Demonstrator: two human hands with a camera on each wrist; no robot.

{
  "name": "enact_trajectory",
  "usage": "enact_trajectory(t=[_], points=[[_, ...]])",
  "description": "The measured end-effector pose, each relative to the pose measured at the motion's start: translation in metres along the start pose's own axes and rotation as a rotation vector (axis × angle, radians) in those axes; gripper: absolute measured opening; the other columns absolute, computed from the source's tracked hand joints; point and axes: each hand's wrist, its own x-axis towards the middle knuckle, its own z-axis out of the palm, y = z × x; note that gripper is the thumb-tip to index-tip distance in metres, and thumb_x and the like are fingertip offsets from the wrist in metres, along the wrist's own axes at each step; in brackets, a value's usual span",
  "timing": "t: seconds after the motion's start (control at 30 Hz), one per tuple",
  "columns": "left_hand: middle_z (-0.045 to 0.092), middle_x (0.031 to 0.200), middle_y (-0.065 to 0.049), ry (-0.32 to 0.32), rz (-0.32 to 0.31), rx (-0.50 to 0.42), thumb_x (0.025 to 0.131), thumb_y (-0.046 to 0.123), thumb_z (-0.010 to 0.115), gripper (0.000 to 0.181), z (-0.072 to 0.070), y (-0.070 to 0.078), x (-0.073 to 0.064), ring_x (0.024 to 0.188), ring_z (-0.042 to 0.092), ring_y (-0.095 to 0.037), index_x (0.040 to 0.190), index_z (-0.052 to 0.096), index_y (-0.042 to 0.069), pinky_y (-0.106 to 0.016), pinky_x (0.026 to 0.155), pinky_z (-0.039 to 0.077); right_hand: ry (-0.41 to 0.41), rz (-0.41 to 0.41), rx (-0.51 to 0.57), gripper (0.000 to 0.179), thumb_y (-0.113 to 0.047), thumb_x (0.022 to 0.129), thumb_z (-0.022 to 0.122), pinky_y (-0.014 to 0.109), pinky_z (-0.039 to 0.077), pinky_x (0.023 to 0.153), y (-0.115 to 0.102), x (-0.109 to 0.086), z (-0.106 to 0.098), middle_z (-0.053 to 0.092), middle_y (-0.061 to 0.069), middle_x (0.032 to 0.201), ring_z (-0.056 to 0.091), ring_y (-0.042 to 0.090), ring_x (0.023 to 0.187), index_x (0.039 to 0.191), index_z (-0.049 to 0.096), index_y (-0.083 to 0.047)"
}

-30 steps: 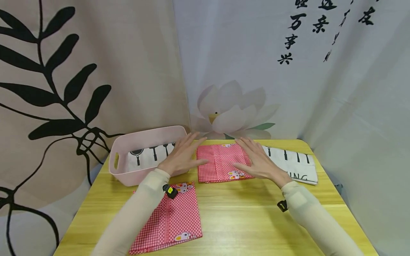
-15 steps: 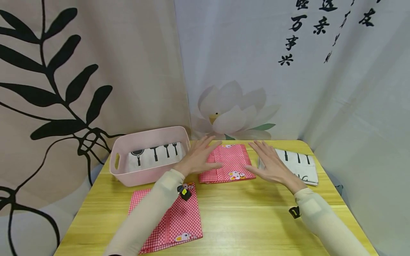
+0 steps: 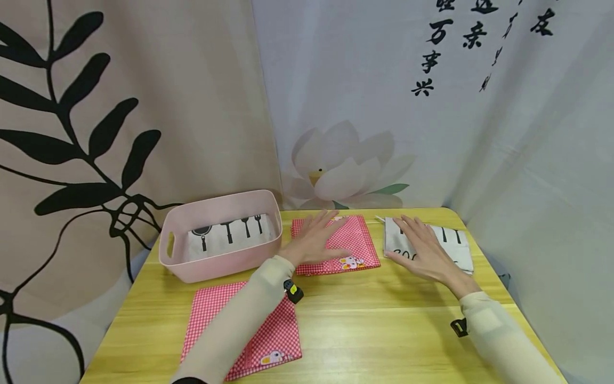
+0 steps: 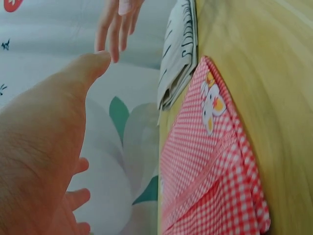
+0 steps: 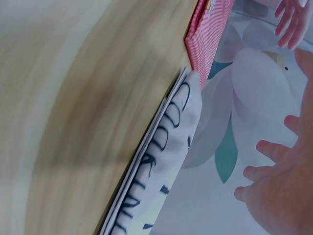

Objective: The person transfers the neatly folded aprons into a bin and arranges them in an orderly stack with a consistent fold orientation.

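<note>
My left hand [image 3: 315, 240], fingers spread, hovers over a folded red-and-white checked cloth [image 3: 357, 242] with rabbit prints at the table's back. The left wrist view shows a gap between that hand [image 4: 44, 127] and the checked cloth [image 4: 195, 161]. Above a folded white cloth [image 3: 453, 248] with black lettering is my right hand [image 3: 427, 253], fingers straight. Seen from the right wrist, the hand [image 5: 286, 181] stands apart from the white cloth [image 5: 161, 147]. Neither hand holds anything. Another folded checked cloth [image 3: 273, 330] lies near the front, partly hidden by my left sleeve.
At the back left stands a pink plastic basket [image 3: 225, 264] with a white utensil-printed cloth [image 3: 230, 237] inside. The wooden table [image 3: 384, 341] meets fabric curtains behind and on both sides. Bare wood shows between the front cloth and my right arm.
Both hands have shifted right. The left went from beside the basket to over the back checked cloth; the right went from that cloth to over the white one. The cloths have stayed put.
</note>
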Motion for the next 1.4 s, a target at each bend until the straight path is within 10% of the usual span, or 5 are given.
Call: enact_trajectory(t=[1.4], points=[[0.029,0.188,-0.013,-0.018,0.057,-0.018,0.106,0.074,0.061,0.091,0.091,0.08,0.079,0.174,0.031,-0.039,0.179,0.033,0.027,-0.06,0.143,0.029,0.046,0.159,-0.035,0.093,-0.055,0.109,0.069,0.085,0.01,0.134,0.096,-0.05,-0.006,0.025,0.033,0.184,0.016,0.064,0.169,0.181,0.026,-0.014]])
